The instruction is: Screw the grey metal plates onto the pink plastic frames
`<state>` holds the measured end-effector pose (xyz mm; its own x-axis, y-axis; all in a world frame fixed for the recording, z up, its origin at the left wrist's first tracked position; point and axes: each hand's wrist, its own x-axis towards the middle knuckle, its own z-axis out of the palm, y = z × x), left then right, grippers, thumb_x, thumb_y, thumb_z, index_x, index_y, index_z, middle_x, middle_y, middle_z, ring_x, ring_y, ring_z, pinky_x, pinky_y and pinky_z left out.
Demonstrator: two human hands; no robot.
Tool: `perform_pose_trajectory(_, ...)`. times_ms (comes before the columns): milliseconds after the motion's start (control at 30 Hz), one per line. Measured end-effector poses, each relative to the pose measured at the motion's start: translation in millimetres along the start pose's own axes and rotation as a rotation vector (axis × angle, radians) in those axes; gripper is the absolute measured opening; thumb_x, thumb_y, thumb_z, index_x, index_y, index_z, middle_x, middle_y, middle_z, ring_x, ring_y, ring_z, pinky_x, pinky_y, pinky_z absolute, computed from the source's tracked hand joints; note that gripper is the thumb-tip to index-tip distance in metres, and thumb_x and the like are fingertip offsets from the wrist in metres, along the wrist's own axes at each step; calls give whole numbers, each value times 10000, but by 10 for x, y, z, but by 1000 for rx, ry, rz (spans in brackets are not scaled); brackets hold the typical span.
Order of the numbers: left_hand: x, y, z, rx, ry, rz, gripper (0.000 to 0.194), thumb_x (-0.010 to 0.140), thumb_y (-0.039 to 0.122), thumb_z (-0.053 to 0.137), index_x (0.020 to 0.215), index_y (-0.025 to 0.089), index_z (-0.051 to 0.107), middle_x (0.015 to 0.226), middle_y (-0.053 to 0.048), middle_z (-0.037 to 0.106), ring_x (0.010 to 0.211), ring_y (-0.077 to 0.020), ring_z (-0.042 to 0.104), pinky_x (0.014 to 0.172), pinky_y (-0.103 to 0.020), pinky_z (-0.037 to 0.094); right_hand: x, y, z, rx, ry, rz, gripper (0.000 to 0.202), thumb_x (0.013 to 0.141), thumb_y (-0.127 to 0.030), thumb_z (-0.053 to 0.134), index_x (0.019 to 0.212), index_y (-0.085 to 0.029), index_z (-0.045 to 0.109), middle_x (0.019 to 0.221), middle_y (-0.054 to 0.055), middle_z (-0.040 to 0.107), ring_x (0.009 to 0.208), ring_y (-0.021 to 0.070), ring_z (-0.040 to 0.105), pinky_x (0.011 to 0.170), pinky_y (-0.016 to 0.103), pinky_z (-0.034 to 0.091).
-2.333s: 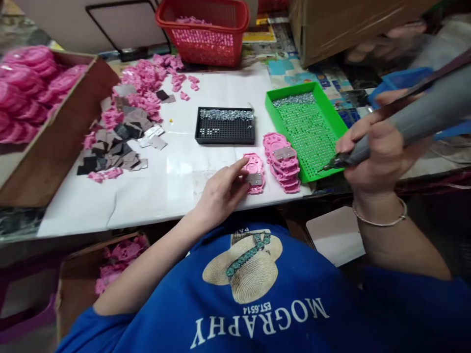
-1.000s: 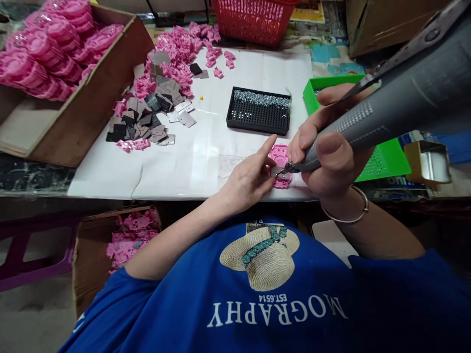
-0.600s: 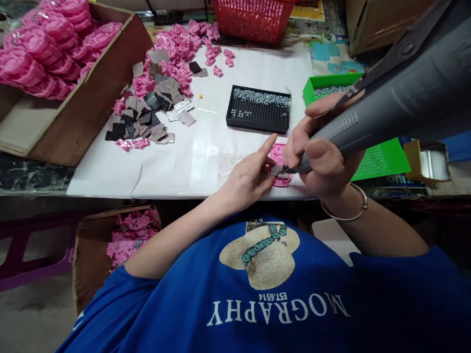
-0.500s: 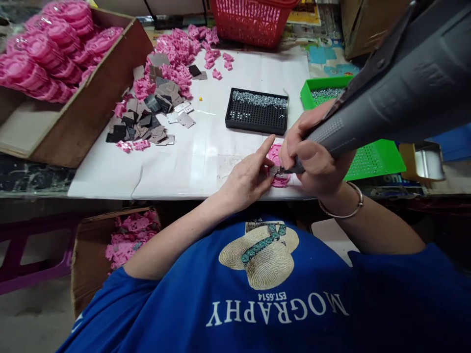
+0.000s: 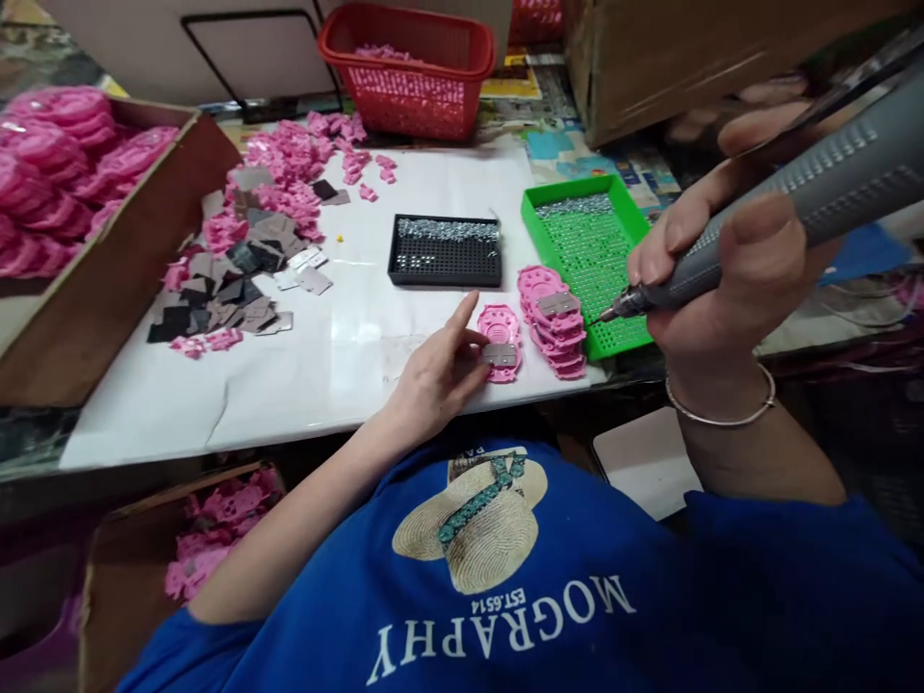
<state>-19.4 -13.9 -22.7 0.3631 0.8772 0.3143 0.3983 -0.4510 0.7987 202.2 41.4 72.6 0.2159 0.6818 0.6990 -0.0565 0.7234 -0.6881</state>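
Observation:
My left hand (image 5: 437,380) rests on the white work surface, its fingertips against the left side of a pink plastic casing (image 5: 498,325) and its index finger raised. A small grey metal plate (image 5: 500,355) lies across the casing's lower half. My right hand (image 5: 722,269) grips a grey electric screwdriver (image 5: 837,168). The tool's bit points left and down, over the near left edge of a green perforated tray (image 5: 627,344) of screws. Between that tray and the casing stands a stack of pink casings (image 5: 555,337), the top one also bearing a metal plate.
A black perforated tray (image 5: 444,276) with screws sits beyond my left hand. Loose metal plates (image 5: 245,289) and small pink parts (image 5: 289,154) are heaped to the left. A cardboard box (image 5: 144,231) holds pink pieces; a red basket (image 5: 411,96) stands behind.
My right hand has lifted the screwdriver off the casing and carried it right, to the green tray. My left hand stays at the casing. The view has shifted, uncovering the casing stack.

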Motion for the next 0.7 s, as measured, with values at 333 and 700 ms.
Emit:
perform_pose_trajectory(333,7,13,-28,12,-12,-37,793,880,237,651,1562,285,248,1110,-53,696,868,-128,666,841,-288,557,-133,245,-619,-248,33,98,283,767,-521,734,1021,-421,657,669,-47,548,452,118,442,437,303,344)
perform_pose_trajectory(700,12,42,-39,41,-20,-58,789,881,241,644,1561,276,245,1103,-52,699,866,-126,667,827,-282,564,-199,294,-618,-179,17,101,335,737,-537,763,997,-380,621,614,-74,541,418,105,428,413,299,357)
